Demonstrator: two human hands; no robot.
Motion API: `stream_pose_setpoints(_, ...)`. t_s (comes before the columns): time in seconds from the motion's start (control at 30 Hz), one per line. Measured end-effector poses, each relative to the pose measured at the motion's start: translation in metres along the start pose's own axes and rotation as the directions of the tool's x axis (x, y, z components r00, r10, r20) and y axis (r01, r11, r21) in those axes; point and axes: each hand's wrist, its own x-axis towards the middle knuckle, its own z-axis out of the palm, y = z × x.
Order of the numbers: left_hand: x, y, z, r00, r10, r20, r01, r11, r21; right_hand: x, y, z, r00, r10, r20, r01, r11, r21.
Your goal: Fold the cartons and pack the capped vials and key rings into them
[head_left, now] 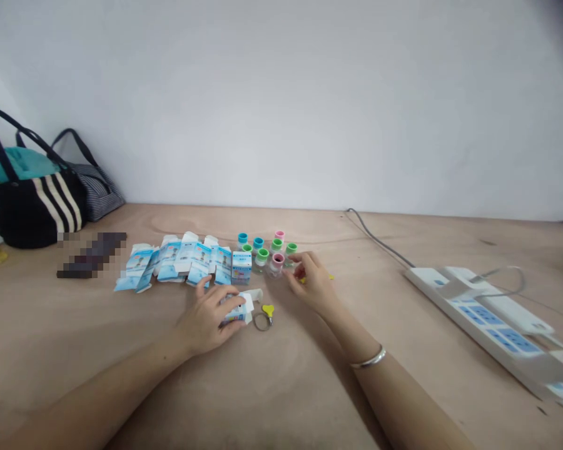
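Note:
My left hand (216,312) is wrapped round a small blue-and-white carton (236,310) lying on its side, its end flaps open to the right. Just right of the carton lies a yellow key-shaped piece (268,310) on a metal ring (262,322). My right hand (312,281) hovers by small clear bottles, fingers curved and apart. Nearest its fingertips are a pink-rimmed bottle (276,265) and a green-rimmed bottle (291,249); whether it touches either I cannot tell. Something yellow (331,277) shows partly from under that hand.
Several flattened blue-and-white cartons (169,262) lie to the left, beside an upright closed carton (241,269). More bottles with blue (243,238), green and pink rims stand behind. A power strip (478,325) with cable is at right; a black bag (37,206) sits at far left.

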Motion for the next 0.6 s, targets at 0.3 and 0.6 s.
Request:
stream_pose_setpoints(0.3,0.0,-0.002,-0.011,0.998,-0.041,0.041,0.041,0.999,0.014,-0.009,-0.04,-0.005,0.75,-0.275,0.602,0.222,0.961,0.162)
stream_pose_setpoints(0.6,-0.001,-0.005,-0.003,1.0,-0.012,-0.022,0.013,0.998,0.064,-0.003,-0.022,-0.021,0.837,-0.114,0.536,0.186,0.979,-0.081)
